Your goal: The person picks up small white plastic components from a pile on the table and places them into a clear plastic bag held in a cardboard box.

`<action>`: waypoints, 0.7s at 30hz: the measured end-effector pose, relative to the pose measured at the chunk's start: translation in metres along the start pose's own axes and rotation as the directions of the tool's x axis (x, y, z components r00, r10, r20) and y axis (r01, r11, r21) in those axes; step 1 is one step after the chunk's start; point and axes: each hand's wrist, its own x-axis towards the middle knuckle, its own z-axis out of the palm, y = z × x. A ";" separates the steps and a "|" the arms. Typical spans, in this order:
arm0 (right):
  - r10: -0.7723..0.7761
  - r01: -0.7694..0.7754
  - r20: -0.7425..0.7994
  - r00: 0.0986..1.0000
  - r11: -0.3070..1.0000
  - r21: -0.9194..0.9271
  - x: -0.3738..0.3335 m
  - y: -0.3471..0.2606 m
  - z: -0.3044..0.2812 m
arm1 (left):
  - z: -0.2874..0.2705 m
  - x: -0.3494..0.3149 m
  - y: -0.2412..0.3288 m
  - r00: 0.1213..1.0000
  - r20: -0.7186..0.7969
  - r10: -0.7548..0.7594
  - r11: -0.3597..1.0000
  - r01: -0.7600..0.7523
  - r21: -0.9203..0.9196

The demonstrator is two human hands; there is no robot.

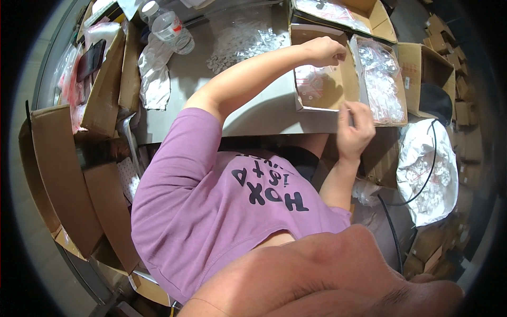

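Observation:
An open, shallow cardboard box (343, 87) lies on the table before me, with small clear plastic bags (310, 82) at its left side. My left hand (325, 51) reaches across above the far part of this box, its fingers curled closed. Over the box's near right corner is my right hand (357, 131), thumb and fingers drawn together. Whatever either hand may hold is too small or hidden to make out. Left of the box, many small whitish pieces (243, 47) are heaped on the table, partly under clear plastic film.
Right of the box stands another carton (397, 108) full of clear bags; a further carton (383, 24) is behind. A water bottle (173, 30) and crumpled white cloth (155, 74) lie at left. A white sack (426, 174) and black cable (393, 227) are at right.

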 end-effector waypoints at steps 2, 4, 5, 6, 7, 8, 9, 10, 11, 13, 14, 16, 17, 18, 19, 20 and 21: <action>-0.067 0.048 0.134 0.989 0.989 0.143 -0.003 -0.019 0.012 | -0.017 -0.020 0.007 0.997 -0.074 0.005 0.999 -0.008 -0.045; -0.157 0.079 0.260 0.953 0.955 0.286 -0.008 -0.030 0.026 | -0.031 -0.044 0.005 0.977 -0.212 0.022 0.996 -0.040 -0.079; -0.164 0.051 0.328 0.930 0.943 0.329 -0.009 -0.036 0.032 | -0.039 -0.060 0.003 0.937 -0.346 0.043 0.991 -0.084 -0.103; -0.153 0.012 0.397 0.905 0.942 0.336 -0.012 -0.037 0.037 | -0.049 -0.078 0.008 0.907 -0.419 -0.038 0.974 -0.060 -0.220; -0.145 -0.025 0.465 0.873 0.940 0.340 -0.016 -0.038 0.044 | -0.062 -0.098 0.009 0.867 -0.496 -0.040 0.975 -0.073 -0.208; -0.166 -0.018 0.475 0.864 0.933 0.360 -0.017 -0.041 0.053 | -0.073 -0.121 0.008 0.804 -0.594 -0.022 0.992 -0.056 -0.114; -0.180 -0.018 0.525 0.832 0.937 0.350 -0.017 -0.043 0.062 | -0.080 -0.143 0.006 0.733 -0.680 0.007 0.999 -0.028 -0.021; -0.194 -0.016 0.574 0.796 0.940 0.340 -0.018 -0.046 0.071 | -0.084 -0.165 0.003 0.672 -0.739 -0.045 0.997 -0.012 -0.072; -0.215 -0.010 0.585 0.782 0.934 0.357 -0.017 -0.048 0.082 | -0.086 -0.189 0.000 0.601 -0.793 -0.098 0.992 0.000 -0.123; -0.202 -0.019 0.646 0.736 0.948 0.319 -0.013 -0.051 0.104 | -0.083 -0.232 0.000 0.532 -0.790 -0.305 0.943 0.052 -0.330; -0.198 -0.003 0.671 0.715 0.958 0.287 -0.011 -0.052 0.115 | -0.076 -0.252 -0.004 0.496 -0.778 -0.386 0.911 0.074 -0.405; -0.251 0.032 0.669 0.700 0.946 0.323 -0.006 -0.054 0.139 | -0.063 -0.280 -0.002 0.436 -0.732 -0.524 0.831 0.071 -0.552; -0.281 0.055 0.658 0.699 0.938 0.343 -0.004 -0.055 0.151 | -0.057 -0.289 0.002 0.420 -0.697 -0.581 0.780 0.044 -0.624; -0.292 0.036 0.691 0.662 0.932 0.360 -0.002 -0.058 0.162 | -0.049 -0.300 0.005 0.422 -0.662 -0.620 0.723 -0.022 -0.691; -0.307 0.043 0.697 0.648 0.929 0.369 0.001 -0.060 0.174 | -0.039 -0.311 0.004 0.418 -0.666 -0.618 0.741 0.028 -0.670; -0.377 0.100 0.639 0.670 0.900 0.425 0.003 -0.062 0.187 | -0.034 -0.321 0.003 0.453 -0.651 -0.609 0.747 0.052 -0.662; -0.442 0.158 0.575 0.689 0.865 0.476 0.004 -0.064 0.198 | -0.030 -0.329 0.004 0.490 -0.634 -0.598 0.754 0.074 -0.653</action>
